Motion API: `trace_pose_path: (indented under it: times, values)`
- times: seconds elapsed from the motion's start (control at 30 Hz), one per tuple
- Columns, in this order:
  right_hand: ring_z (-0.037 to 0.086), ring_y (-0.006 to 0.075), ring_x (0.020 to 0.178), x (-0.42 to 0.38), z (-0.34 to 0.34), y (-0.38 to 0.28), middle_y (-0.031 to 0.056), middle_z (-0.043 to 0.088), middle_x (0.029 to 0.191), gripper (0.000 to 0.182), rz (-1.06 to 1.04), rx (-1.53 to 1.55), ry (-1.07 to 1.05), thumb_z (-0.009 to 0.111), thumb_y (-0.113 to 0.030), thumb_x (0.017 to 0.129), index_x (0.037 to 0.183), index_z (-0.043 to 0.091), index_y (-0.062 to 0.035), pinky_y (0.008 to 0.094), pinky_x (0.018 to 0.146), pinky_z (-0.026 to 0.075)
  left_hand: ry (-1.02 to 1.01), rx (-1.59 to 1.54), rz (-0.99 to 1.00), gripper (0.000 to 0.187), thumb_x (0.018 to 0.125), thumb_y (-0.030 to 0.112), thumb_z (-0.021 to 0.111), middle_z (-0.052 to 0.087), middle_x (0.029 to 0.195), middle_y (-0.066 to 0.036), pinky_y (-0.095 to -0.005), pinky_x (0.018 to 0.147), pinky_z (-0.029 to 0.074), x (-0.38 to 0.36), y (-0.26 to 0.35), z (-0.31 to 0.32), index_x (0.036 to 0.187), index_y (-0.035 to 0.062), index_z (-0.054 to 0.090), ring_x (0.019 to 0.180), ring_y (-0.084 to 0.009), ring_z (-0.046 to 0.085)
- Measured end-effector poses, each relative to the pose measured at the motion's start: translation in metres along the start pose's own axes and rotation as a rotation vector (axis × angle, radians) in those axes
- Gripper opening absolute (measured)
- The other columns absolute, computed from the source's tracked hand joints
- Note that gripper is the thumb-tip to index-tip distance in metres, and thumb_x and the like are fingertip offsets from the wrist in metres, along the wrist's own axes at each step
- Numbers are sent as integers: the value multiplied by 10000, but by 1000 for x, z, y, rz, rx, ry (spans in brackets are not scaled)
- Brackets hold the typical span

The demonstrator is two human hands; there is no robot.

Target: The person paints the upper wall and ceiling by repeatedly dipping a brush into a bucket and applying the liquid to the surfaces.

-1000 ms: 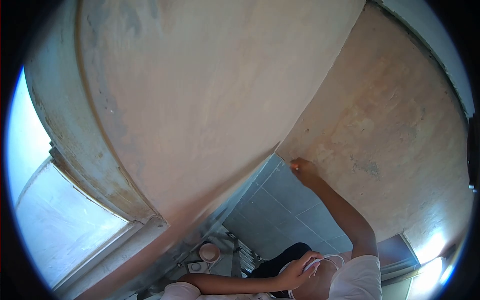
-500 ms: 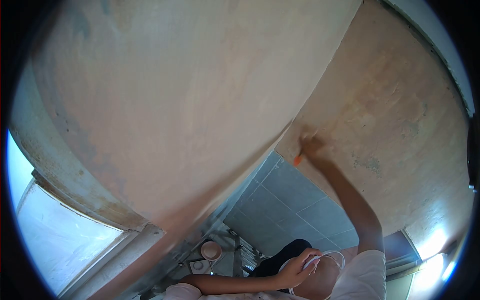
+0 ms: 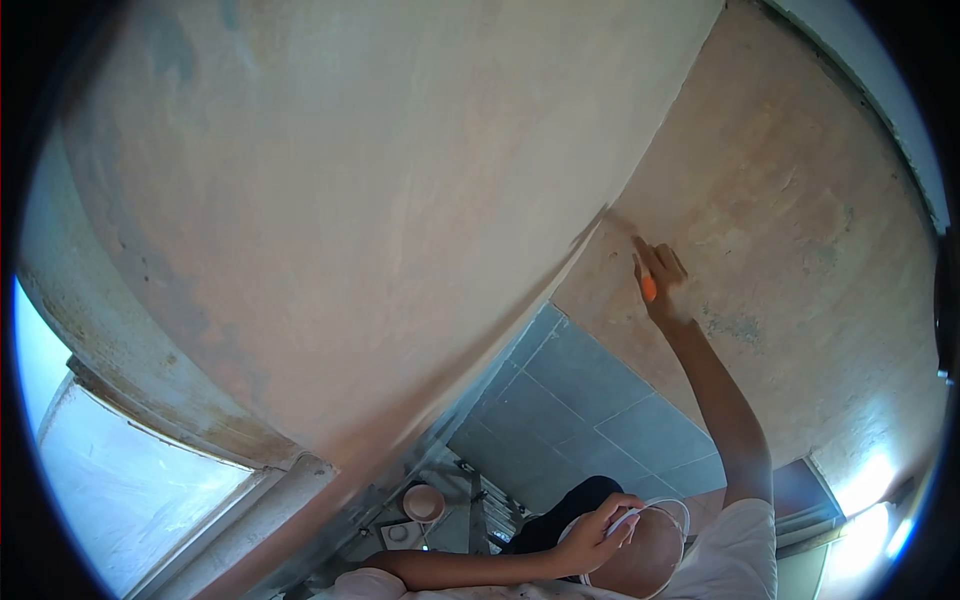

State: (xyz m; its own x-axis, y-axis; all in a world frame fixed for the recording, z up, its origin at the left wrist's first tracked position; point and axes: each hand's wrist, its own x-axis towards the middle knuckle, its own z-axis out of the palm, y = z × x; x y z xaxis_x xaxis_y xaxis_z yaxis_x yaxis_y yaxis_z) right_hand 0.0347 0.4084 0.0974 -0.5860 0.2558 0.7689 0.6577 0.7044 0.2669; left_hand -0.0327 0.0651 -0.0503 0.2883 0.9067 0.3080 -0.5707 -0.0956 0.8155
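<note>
My right hand (image 3: 663, 280) is raised against the right-hand wall (image 3: 790, 200), close to the corner. Its fingers are closed round a tool with an orange handle (image 3: 649, 288). The tool's working end points up toward the corner and is too blurred to make out. Low in front of my body, my left hand (image 3: 598, 532) grips the edge of a white bucket (image 3: 684, 545). Pinkish-brown paint-like material shows inside the bucket.
A large pinkish, patchy wall (image 3: 380, 220) meets the right-hand wall at the corner. Grey-blue tiles (image 3: 580, 390) cover the lower part. Below left stand a pink round container (image 3: 424, 503) and a white switch-like box (image 3: 401, 535). A window (image 3: 130, 470) is at the left.
My right hand has moved right with the orange-handled tool, which now points up toward the corner. The bucket has tilted or shifted slightly in my left hand, showing more of its inside.
</note>
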Motion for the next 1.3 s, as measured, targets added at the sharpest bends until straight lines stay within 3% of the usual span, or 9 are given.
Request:
trace_pose_path:
  times: [0.27,0.37,0.43,0.5,0.73,0.9,1.13,1.2,1.3]
  values:
    - [623,275,831,-127,100,-26,88,604,985,381,-385,-62,-428,652,-109,768,1145,648,-56,423,744,525,-22,7,-16,269,1030,69,461,534,809,-33,-240,694,432,-1,-5,-8,1290,9,428,751,-76,525]
    - [624,284,861,-135,114,-40,103,609,996,356,-245,120,-547,657,-130,811,1160,644,-65,397,774,524,-22,19,-24,269,1034,75,454,530,818,-32,-236,687,428,-3,-10,-14,1293,11,423,748,-76,522]
    - [626,302,891,-130,115,-20,130,616,1001,333,148,271,-602,642,-134,871,1197,638,-70,376,810,519,-20,1,-20,268,1036,79,451,529,816,-31,-234,683,426,-4,-11,-13,1293,11,422,743,-76,522]
    - [616,309,879,-105,109,18,147,608,963,332,578,652,-440,627,-152,909,1231,637,-73,370,806,510,1,0,35,258,1037,82,450,528,794,-25,-234,675,424,-1,-4,-12,1283,12,427,735,-73,519]
    - [622,254,757,25,-35,-10,124,605,868,402,27,-48,23,659,-39,831,1232,649,-51,374,664,537,1,-25,1,246,1036,74,443,526,778,-23,-232,658,417,-4,-8,-11,1274,13,432,721,-69,514]
    - [617,269,776,-68,36,11,127,598,900,542,-290,-253,-246,642,-43,741,1282,606,-31,379,648,543,-9,-36,24,246,1034,69,445,532,784,-25,-230,654,414,-4,-7,-12,1272,8,431,717,-69,509]
    - [636,348,974,-147,107,-21,157,645,1069,407,177,289,-681,610,-78,877,1282,610,-115,407,856,535,-15,-45,11,251,1039,88,450,524,852,-31,-231,669,430,-8,-13,-23,1277,12,428,723,-76,525]
    - [611,387,1043,-153,146,25,171,641,1107,353,219,372,-382,592,-96,914,1264,626,-122,409,942,503,-1,-117,-2,251,1040,87,448,528,858,-32,-229,669,428,-8,-18,-26,1279,16,426,730,-73,527]
    - [624,314,874,-46,51,8,145,612,993,372,171,246,-207,619,-47,875,1245,645,-70,365,770,538,-6,-89,-47,256,1039,83,448,530,856,-32,-229,675,427,-7,-10,-25,1287,23,423,731,-75,526]
